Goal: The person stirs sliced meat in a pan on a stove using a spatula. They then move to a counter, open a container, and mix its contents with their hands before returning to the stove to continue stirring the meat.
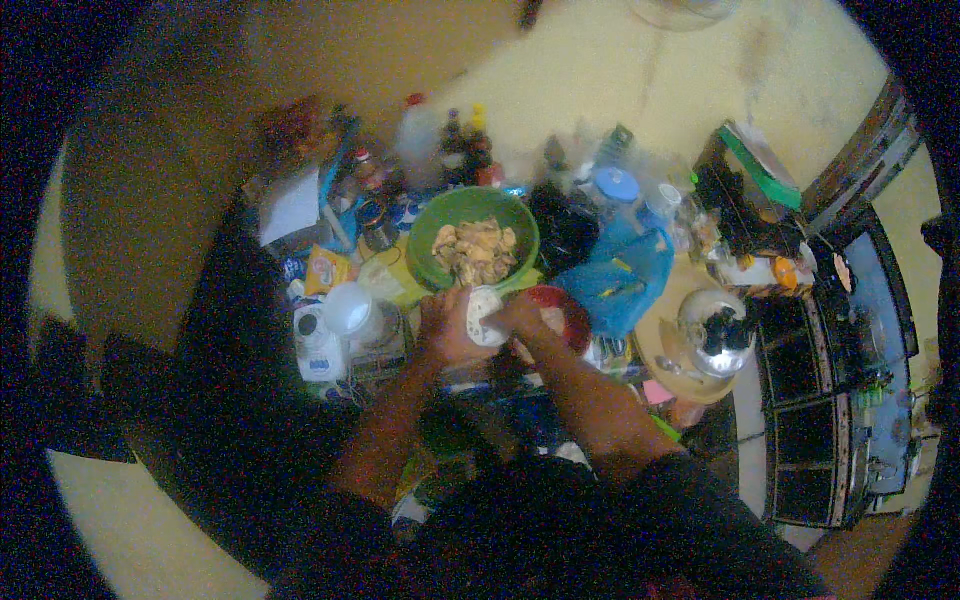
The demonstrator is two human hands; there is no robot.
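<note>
My left hand is closed around the left side of a small white container, whose exact kind is blurred. My right hand has its fingers at the container's right side, over its face; what they grip there is too blurred to tell. Just beyond both hands stands a green plastic bowl holding pale pieces of meat. A red bowl or basket with something pale in it lies right beside my right hand, partly hidden by it.
A blue plastic bag and a black bag lie right of the green bowl. Farther right is a shiny metal pot on a round board. Several bottles stand at the back. A white appliance is at left.
</note>
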